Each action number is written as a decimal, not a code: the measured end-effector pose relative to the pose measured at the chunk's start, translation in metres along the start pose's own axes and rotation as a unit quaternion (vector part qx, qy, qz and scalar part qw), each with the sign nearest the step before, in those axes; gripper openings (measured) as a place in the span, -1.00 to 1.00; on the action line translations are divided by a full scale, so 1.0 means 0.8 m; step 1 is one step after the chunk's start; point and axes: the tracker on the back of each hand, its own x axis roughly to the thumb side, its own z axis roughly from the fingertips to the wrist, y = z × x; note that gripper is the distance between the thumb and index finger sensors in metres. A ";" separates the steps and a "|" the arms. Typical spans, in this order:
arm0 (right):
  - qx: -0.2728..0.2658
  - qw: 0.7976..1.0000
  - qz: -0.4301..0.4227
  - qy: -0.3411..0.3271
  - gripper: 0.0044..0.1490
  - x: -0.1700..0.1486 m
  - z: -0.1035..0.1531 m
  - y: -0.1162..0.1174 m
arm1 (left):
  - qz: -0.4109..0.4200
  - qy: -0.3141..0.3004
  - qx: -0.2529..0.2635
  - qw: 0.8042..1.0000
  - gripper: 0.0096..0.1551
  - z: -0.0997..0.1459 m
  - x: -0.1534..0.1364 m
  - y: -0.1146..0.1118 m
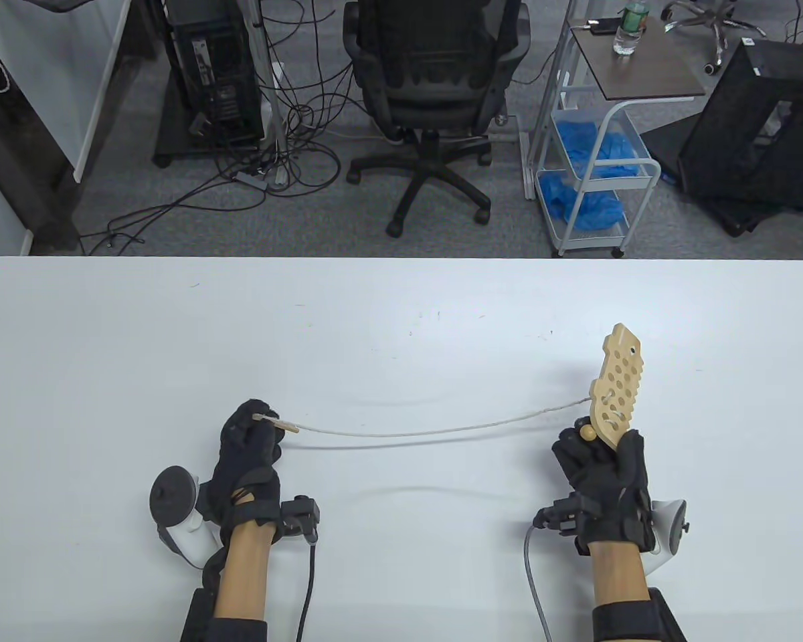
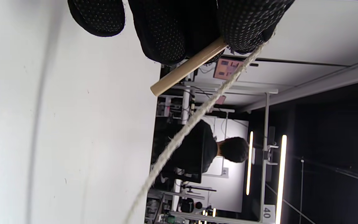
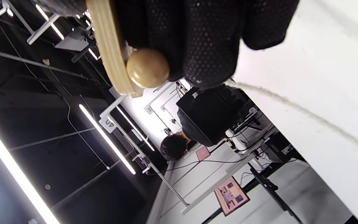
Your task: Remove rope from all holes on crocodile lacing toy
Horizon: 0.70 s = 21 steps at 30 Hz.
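Right hand (image 1: 602, 468) grips the crocodile lacing board (image 1: 617, 384) upright; left hand (image 1: 251, 445) pinches the wooden needle (image 1: 278, 422), rope (image 1: 428, 431) stretched between them.

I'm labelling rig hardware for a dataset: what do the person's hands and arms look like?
Both the left hand and right hand wear black gloves with a fine dotted grip texture. Forearms are bare, with black bands lower down. A white-and-grey tracker sits by each wrist. A black cable trails from the left wrist, a grey cable from the right.
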 end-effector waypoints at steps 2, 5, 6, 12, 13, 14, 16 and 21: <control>0.007 1.000 0.029 -0.002 -0.36 -0.003 0.000 0.004 | -0.006 -0.004 0.003 1.000 -0.45 0.002 0.001 -0.002; 0.024 0.997 0.074 -0.006 -0.36 -0.008 0.001 0.011 | -0.023 -0.012 0.003 1.000 -0.43 0.003 0.003 -0.007; 0.036 0.994 0.102 -0.008 -0.36 -0.011 0.001 0.017 | -0.025 -0.015 -0.005 1.000 -0.43 0.003 0.004 -0.012; 0.086 0.980 0.177 -0.020 -0.37 -0.026 0.012 0.046 | -0.057 -0.037 -0.050 0.996 -0.46 0.006 0.009 -0.036; 0.102 0.975 0.195 -0.026 -0.38 -0.030 0.017 0.055 | -0.072 -0.044 -0.079 0.993 -0.47 0.007 0.010 -0.045; 0.113 0.971 0.206 -0.031 -0.38 -0.033 0.019 0.061 | -0.084 -0.053 -0.090 0.991 -0.48 0.008 0.012 -0.051; 0.144 0.964 0.222 -0.036 -0.39 -0.040 0.026 0.075 | -0.108 -0.073 -0.099 0.986 -0.51 0.013 0.016 -0.062; 0.206 0.951 0.228 -0.023 -0.40 -0.059 0.047 0.104 | -0.116 -0.091 -0.135 0.980 -0.54 0.023 0.020 -0.084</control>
